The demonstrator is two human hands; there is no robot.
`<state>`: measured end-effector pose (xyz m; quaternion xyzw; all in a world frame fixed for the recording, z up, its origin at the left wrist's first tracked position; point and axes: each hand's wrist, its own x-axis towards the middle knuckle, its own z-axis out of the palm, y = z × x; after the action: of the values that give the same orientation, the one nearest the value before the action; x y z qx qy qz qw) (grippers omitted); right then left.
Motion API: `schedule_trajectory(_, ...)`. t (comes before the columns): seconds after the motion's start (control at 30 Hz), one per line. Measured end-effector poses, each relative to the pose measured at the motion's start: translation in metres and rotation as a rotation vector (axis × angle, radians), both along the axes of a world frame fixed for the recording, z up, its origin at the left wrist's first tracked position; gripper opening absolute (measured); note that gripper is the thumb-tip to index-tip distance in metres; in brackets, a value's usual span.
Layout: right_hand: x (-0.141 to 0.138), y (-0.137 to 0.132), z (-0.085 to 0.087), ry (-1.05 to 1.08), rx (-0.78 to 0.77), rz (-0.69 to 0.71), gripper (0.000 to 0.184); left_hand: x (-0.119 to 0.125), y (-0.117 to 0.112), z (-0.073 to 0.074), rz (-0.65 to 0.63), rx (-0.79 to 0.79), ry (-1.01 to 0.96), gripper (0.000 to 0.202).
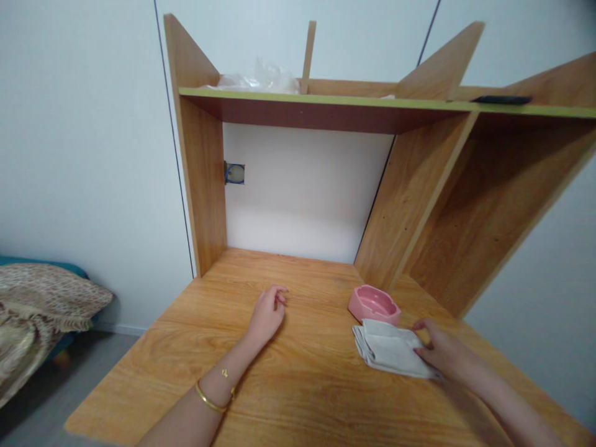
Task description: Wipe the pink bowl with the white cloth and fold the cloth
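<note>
We've got our right grip [442, 354] kinda wide at the cloth's [391, 351] 3 o'clock, left grip [269, 313] loosely half-curled.

At 4 o'clock the right grip [442, 354] touches the 3 o'clock edge of a folded pale cloth [391, 349] on the wooden tabletop [307, 391]; a pink dish [375, 304] sits at the cloth's 11 o'clock. The left grip [267, 315], loosely curled, is at 7. A crumpled plastic bag [261, 82] lies on the shelf [349, 100] at 11 o'clock, a dark flat object [503, 99] at 2.
</note>
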<state>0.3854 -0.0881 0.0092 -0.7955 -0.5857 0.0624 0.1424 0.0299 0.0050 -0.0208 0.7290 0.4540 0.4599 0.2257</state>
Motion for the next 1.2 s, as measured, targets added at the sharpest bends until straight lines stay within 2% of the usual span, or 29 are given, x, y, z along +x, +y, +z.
schedule_trajectory(0.07, -0.013, 0.001, 0.005, -0.109, 0.095, -0.018, 0.029, 0.000, -0.002, 0.000, -0.004, 0.003, 0.043, 0.035)
schedule_trajectory(0.13, -0.038, 0.004, 0.011, -0.185, 0.213, -0.001, 0.034, 0.000, -0.003, 0.000, -0.017, 0.006, 0.093, 0.035)
schedule_trajectory(0.17, -0.054, 0.007, 0.014, -0.181, 0.254, 0.046, 0.035, -0.001, -0.003, 0.001, -0.025, 0.006, 0.119, 0.035)
schedule_trajectory(0.23, -0.091, 0.015, 0.016, -0.143, 0.316, 0.242, 0.038, -0.003, -0.002, 0.001, -0.034, 0.008, 0.169, 0.037)
schedule_trajectory(0.33, -0.141, 0.030, 0.009, -0.080, 0.226, 0.489, 0.039, -0.009, 0.000, 0.002, -0.016, 0.024, 0.226, 0.040)
schedule_trajectory(0.43, -0.167, 0.046, -0.006, -0.022, 0.106, 0.568, 0.055, -0.013, 0.002, 0.003, 0.020, 0.060, 0.275, 0.045)
schedule_trajectory(0.53, -0.172, 0.057, -0.021, 0.006, 0.036, 0.583, 0.069, -0.015, 0.002, 0.001, 0.034, 0.056, 0.371, 0.046)
schedule_trajectory(0.7, -0.173, 0.059, -0.034, -0.003, 0.057, 0.535, 0.074, -0.014, -0.004, -0.003, 0.070, -0.087, 0.574, 0.049)
schedule_trajectory(0.83, -0.177, 0.056, -0.036, -0.018, 0.071, 0.499, 0.073, -0.013, -0.010, -0.003, 0.032, -0.100, 0.634, 0.053)
schedule_trajectory(0.97, -0.179, 0.054, -0.035, -0.003, -0.019, 0.510, 0.069, -0.013, -0.015, 0.005, -0.053, -0.175, 0.734, 0.058)
schedule_trajectory(1.2, -0.179, 0.051, -0.025, 0.009, -0.106, 0.501, 0.069, -0.012, -0.020, 0.016, -0.057, -0.209, 0.886, 0.064)
